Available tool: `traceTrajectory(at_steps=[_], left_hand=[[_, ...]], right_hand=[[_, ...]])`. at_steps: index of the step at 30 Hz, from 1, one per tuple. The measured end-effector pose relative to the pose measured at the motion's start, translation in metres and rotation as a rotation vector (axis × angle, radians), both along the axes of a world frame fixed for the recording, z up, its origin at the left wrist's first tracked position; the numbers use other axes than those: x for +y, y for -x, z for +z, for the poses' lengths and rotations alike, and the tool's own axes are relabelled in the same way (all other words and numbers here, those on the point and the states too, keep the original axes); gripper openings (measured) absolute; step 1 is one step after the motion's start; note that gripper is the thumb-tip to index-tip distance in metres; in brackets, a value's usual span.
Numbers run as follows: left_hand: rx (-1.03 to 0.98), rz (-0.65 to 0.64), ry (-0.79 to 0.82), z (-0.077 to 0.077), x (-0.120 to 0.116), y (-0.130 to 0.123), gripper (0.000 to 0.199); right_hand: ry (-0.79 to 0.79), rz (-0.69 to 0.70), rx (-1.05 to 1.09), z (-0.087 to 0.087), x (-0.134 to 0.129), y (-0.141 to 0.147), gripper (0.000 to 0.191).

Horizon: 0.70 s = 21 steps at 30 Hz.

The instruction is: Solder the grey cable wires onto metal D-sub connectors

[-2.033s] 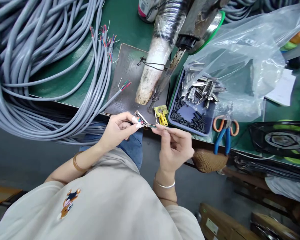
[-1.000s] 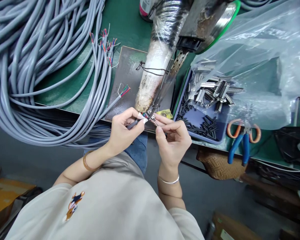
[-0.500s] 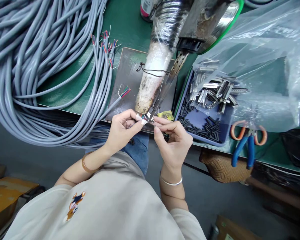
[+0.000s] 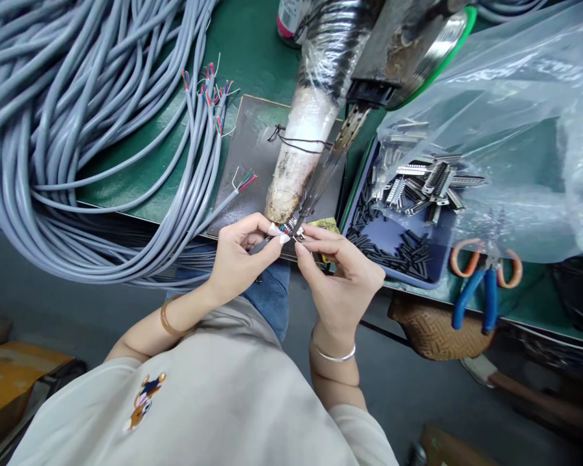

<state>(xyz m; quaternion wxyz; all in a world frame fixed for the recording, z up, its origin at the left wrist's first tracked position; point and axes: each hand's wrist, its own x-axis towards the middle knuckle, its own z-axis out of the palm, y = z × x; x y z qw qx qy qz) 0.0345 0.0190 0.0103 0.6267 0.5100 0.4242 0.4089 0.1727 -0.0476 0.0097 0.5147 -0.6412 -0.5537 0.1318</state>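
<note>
pinches a small wired connector (image 4: 289, 226) between thumb and fingers of the left hand (image 4: 238, 255), at six o'clock from the white wrapped tube (image 4: 298, 139). pinches a thin pale strand (image 4: 295, 239), barely visible, in the right hand (image 4: 347, 275), at four o'clock from the connector. has the soldering iron (image 4: 332, 162) slanting down from one o'clock; cannot tell touching from near. has the blue tray (image 4: 376, 236) at three o'clock, the grey cables (image 4: 175, 255) at nine.

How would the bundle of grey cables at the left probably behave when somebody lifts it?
The grey cables would probably flex but spring a little, since they lie in wide smooth curves. So many piled together are likely heavy. The thin coloured wires splayed from the stripped ends look easily bent.
</note>
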Motion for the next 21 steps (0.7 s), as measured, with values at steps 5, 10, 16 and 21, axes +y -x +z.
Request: traceTrajectory(at_steps=[5,10,16,21], left_hand=[[0.002,0.004,-0.015,-0.0016,0.0,0.0001,0.022],[0.002,0.004,-0.001,-0.0014,-0.0009,0.0007,0.024],[-0.002,-0.021,0.022,-0.0035,-0.0043,0.0005,0.021],[0.002,-0.006,-0.012,-0.0056,-0.0045,-0.0009,0.016]], right_hand=[[-0.051,-0.002,-0.076,0.0018,0.0024,-0.0003,0.011],[-0.077,-0.002,-0.156,0.0016,0.0014,-0.0004,0.011],[-0.026,0.004,-0.053,-0.0028,-0.0047,-0.0017,0.01],[-0.039,0.007,-0.112,-0.003,-0.003,-0.0016,0.011]])
